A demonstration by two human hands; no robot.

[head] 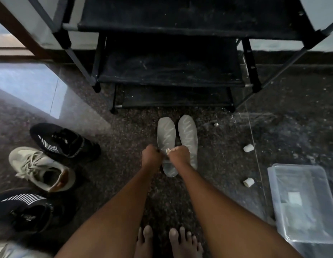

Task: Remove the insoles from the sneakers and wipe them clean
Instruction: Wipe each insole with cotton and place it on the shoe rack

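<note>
**Two thin insoles on the floor, hands over one**

The grey insole (166, 131) is out of the shoe and lies flat on the floor (124, 127), and the second insole (188, 133) lies just beside it. Both have pale zigzag marks. They look light, soft and easy to bend, so it is probably best to hold one by the heel edge.

The left hand (151, 155) is curled at the insole's edge; I cannot tell whether it grips. The right hand (179, 155) pinches a pale scrap (168, 151). The sneakers (41, 168) stand well apart.
</note>
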